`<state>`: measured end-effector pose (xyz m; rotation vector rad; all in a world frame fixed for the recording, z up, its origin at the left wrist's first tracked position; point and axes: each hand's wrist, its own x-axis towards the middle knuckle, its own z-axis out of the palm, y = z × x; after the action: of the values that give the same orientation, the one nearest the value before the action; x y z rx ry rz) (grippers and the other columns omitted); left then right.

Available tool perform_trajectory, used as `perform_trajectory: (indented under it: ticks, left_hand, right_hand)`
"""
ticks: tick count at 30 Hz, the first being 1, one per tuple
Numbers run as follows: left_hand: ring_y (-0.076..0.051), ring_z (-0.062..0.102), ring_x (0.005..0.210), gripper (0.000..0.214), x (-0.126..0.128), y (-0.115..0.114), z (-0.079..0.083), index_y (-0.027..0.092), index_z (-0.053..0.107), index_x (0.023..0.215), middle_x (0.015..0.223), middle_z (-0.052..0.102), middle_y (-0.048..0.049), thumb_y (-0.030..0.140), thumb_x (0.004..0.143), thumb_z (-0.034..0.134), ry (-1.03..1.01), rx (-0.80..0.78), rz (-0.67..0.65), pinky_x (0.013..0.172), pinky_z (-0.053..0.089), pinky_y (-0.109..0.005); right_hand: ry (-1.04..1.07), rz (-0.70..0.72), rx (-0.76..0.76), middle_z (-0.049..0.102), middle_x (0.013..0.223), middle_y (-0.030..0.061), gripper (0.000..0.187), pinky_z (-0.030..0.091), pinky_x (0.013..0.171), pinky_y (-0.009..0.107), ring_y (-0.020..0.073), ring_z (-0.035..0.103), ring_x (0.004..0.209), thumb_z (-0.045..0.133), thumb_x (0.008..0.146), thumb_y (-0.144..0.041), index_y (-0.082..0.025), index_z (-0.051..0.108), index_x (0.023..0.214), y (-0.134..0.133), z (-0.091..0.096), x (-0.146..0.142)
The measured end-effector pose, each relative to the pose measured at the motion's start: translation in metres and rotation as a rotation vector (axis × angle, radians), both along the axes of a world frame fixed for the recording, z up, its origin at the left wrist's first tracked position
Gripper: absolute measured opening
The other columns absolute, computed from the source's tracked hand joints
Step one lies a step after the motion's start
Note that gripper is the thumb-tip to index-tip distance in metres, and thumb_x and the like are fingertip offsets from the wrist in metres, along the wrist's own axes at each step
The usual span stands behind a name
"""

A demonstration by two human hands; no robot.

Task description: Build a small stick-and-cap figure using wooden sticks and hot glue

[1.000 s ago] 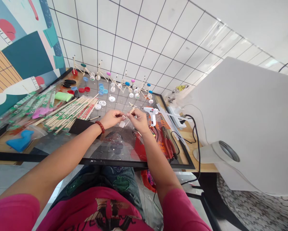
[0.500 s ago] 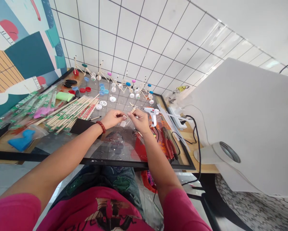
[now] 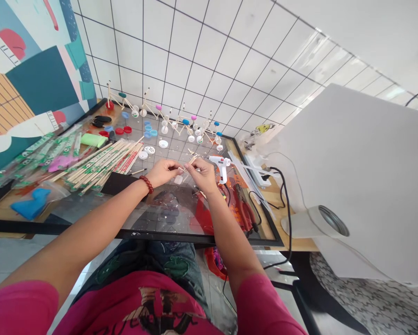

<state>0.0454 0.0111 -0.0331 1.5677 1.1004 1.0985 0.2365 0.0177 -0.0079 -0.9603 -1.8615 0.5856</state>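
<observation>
My left hand [image 3: 165,172], with a red bead bracelet on its wrist, pinches one end of a small pale piece that looks like wooden stick. My right hand [image 3: 202,176] closes its thumb and fingers on short wooden sticks [image 3: 193,160], whose tips show above the fingers. Both hands meet over the glass tabletop, fingertips almost touching, and they hide most of the joined part. Just below the left fingertips is a small whitish translucent piece [image 3: 178,179]. A white glue gun [image 3: 221,167] stands close to the right hand's right side.
Wrapped chopsticks [image 3: 104,165] lie in a pile at left, near several bottle caps [image 3: 127,129]. Stick-and-cap models [image 3: 186,123] line the back edge. Pliers [image 3: 244,207], a power strip [image 3: 257,171] and black cables are at right. A white cylinder [image 3: 315,222] sits at the right corner.
</observation>
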Motion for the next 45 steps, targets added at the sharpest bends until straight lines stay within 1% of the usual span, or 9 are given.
perform_trajectory:
  ticks: [3,9,15,21,30,35,38,41,45]
  left_hand:
    - [-0.014,0.053,0.061,0.038,0.001,0.000,0.001,0.019,0.076,0.072,0.063,0.065,0.0002,0.056,0.072,0.085,-0.022,-0.023,0.016,0.059,0.042,-0.028]
    - [-0.016,0.060,0.065,0.029,0.001,-0.001,0.007,0.019,0.079,0.076,0.069,0.073,-0.0026,0.044,0.068,0.091,-0.082,-0.075,0.072,0.065,0.048,-0.029]
    - [-0.013,0.054,0.058,0.026,-0.001,-0.001,0.009,0.019,0.079,0.077,0.069,0.073,-0.0026,0.037,0.067,0.093,-0.141,-0.139,0.177,0.058,0.046,-0.028]
    - [-0.009,0.048,0.052,0.033,-0.002,0.001,0.010,0.016,0.075,0.072,0.067,0.070,-0.0023,0.040,0.061,0.095,-0.346,-0.191,0.222,0.051,0.041,-0.026]
    - [-0.007,0.047,0.051,0.038,-0.004,0.001,0.011,0.015,0.075,0.073,0.066,0.069,-0.0015,0.041,0.055,0.096,-0.421,-0.208,0.231,0.050,0.039,-0.024]
    - [-0.008,0.048,0.052,0.039,-0.007,-0.003,0.017,0.015,0.077,0.076,0.065,0.068,-0.0026,0.041,0.054,0.096,-0.356,-0.241,0.091,0.050,0.038,-0.024]
    - [-0.009,0.047,0.052,0.035,-0.007,-0.007,0.022,0.016,0.078,0.074,0.064,0.067,-0.0029,0.040,0.056,0.095,-0.281,-0.222,-0.042,0.050,0.037,-0.024]
    - [-0.009,0.045,0.051,0.031,-0.004,-0.010,0.022,0.017,0.079,0.074,0.063,0.068,-0.0028,0.039,0.058,0.092,-0.221,-0.223,-0.118,0.049,0.034,-0.024]
    - [-0.010,0.043,0.050,0.024,-0.002,-0.009,0.018,0.019,0.080,0.075,0.058,0.063,0.0002,0.038,0.062,0.088,-0.143,-0.232,-0.126,0.048,0.031,-0.024]
  right_hand:
    - [0.010,0.000,-0.017,0.066,0.069,0.0034,0.055,0.049,0.071,0.037,0.0209,0.058,0.070,0.069,0.089,-0.076,-0.025,0.066,0.067,-0.002,0.003,0.000]
    - [0.141,-0.065,-0.053,0.069,0.079,0.0041,0.054,0.053,0.078,0.036,0.0217,0.062,0.079,0.061,0.092,-0.076,-0.023,0.075,0.092,-0.002,0.003,0.005]
    - [0.272,-0.126,-0.091,0.067,0.079,0.0026,0.056,0.052,0.080,0.035,0.0208,0.063,0.082,0.053,0.094,-0.075,-0.023,0.075,0.098,0.006,-0.002,0.006]
    - [0.445,-0.117,-0.202,0.068,0.078,0.0017,0.046,0.052,0.077,0.033,0.0189,0.062,0.079,0.072,0.081,-0.065,-0.023,0.074,0.100,0.015,-0.006,0.005]
    - [0.446,-0.114,-0.330,0.072,0.080,0.0010,0.048,0.052,0.070,0.030,0.0170,0.063,0.076,0.081,0.073,-0.067,-0.023,0.074,0.093,0.022,-0.015,0.003]
    - [0.356,-0.067,-0.647,0.069,0.070,0.0044,0.065,0.041,0.053,0.026,0.0139,0.056,0.060,0.066,0.081,-0.084,-0.020,0.073,0.076,0.025,-0.016,0.002]
    - [0.341,0.017,-0.798,0.069,0.067,0.0066,0.076,0.041,0.050,0.026,0.0146,0.056,0.057,0.058,0.081,-0.093,-0.019,0.074,0.074,0.022,-0.013,0.000]
    - [0.344,0.121,-0.813,0.065,0.062,0.0042,0.082,0.044,0.051,0.028,0.0145,0.053,0.054,0.055,0.077,-0.099,-0.019,0.073,0.073,0.016,-0.007,-0.001]
    - [0.372,0.163,-0.694,0.054,0.062,-0.0036,0.070,0.040,0.054,0.027,0.0109,0.044,0.055,0.078,0.064,-0.090,-0.020,0.073,0.077,0.009,0.002,0.002]
